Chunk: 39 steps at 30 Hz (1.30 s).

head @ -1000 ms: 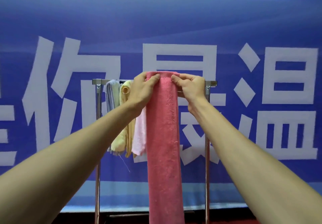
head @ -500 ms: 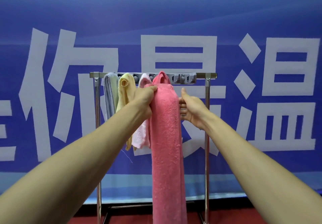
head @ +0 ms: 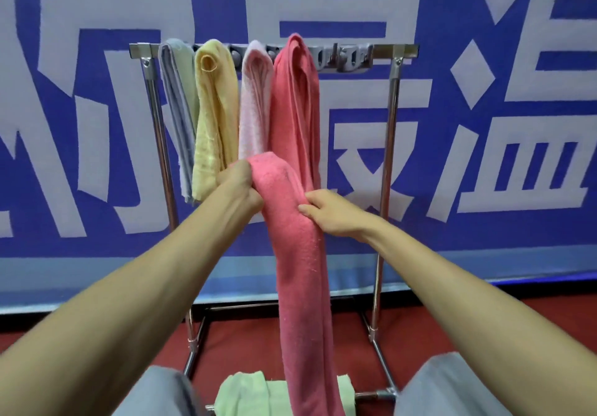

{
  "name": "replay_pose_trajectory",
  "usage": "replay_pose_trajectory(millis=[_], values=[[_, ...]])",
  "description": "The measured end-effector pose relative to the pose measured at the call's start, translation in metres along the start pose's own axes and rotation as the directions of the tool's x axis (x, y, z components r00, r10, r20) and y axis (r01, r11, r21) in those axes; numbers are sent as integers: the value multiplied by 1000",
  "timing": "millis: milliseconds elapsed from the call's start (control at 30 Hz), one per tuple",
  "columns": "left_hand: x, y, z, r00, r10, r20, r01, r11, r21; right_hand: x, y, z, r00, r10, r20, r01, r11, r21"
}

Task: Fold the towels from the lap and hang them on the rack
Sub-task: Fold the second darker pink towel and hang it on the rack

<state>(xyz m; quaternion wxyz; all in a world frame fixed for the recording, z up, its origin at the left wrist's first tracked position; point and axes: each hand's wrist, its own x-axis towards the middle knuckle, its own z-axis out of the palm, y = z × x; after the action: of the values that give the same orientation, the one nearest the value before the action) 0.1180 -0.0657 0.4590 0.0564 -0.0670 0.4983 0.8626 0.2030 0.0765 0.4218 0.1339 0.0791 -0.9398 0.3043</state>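
Head view, item one, risks. I am judging the coral towel point(head: 295, 118) as the main hazard: it is draping over the top bar of the rack point(head: 392, 52) at upper centre, with its long front tail running down to the bottom edge of the frame. If the front side is being pulled harder than the back, the whole towel could be sliding off the bar. It is also hanging just beside the pale pink towel point(head: 255, 98), so a sideways tug could be dragging that one along. The yellow towel point(head: 214, 115) and grey towel point(head: 177, 105) are sitting farther left, less exposed.

Item two, hands. My left hand point(head: 240, 189), at centre frame, is closing tightly into a fist around a bunched fold of the coral towel. My right hand point(head: 332, 213) is resting half-open, fingertips pinching the towel's right edge.

Item three, remainder. A green towel point(head: 245, 393) is lying on the lap at bottom centre, not yet hung.
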Motion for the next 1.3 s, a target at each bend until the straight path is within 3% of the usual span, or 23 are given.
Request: replay_pose_trajectory(millis=[200, 267, 333, 467, 533, 600, 667, 767, 900, 1033, 1300], values=[[47, -58, -56, 984, -27, -173, 21, 999, -33, 6, 27, 31, 992, 49, -113, -43, 997, 58], [54, -81, -71, 991, -69, -111, 59, 994, -93, 6, 43, 50, 989, 105, -107, -91, 988, 128], [55, -107, -83, 995, -81, 59, 88, 988, -126, 6, 58, 70, 985, 165, -48, -151, 965, 215], [50, -155, -107, 920, -219, 326, 257, 963, -77, 3, 83, 103, 968, 251, -20, -218, 877, 428], [46, -177, -118, 891, -308, 335, 318, 948, 26, 0, 94, 115, 953, 303, -8, -248, 796, 553], [43, -191, -121, 893, -371, 256, 356, 929, 104, -3, 104, 124, 937, 349, -16, -267, 744, 613], [36, -193, -116, 872, -391, 293, 366, 920, 139, -3, 109, 128, 921, 388, -17, -283, 701, 655], [24, -191, -106, 873, -336, 353, 274, 937, 217, -1, 107, 121, 902, 430, -46, -267, 638, 722], [5, -197, -103, 938, -171, 303, 0, 871, 491, -8, 109, 112, 867, 497, -32, -243, 478, 844], [-6, -205, -106, 891, 100, 443, -362, 746, 559, -18, 116, 110, 826, 562, 27, -300, 399, 866], [-9, -192, -104, 891, 209, 402, -381, 827, 414, -22, 121, 127, 796, 578, 178, -443, 358, 822]])
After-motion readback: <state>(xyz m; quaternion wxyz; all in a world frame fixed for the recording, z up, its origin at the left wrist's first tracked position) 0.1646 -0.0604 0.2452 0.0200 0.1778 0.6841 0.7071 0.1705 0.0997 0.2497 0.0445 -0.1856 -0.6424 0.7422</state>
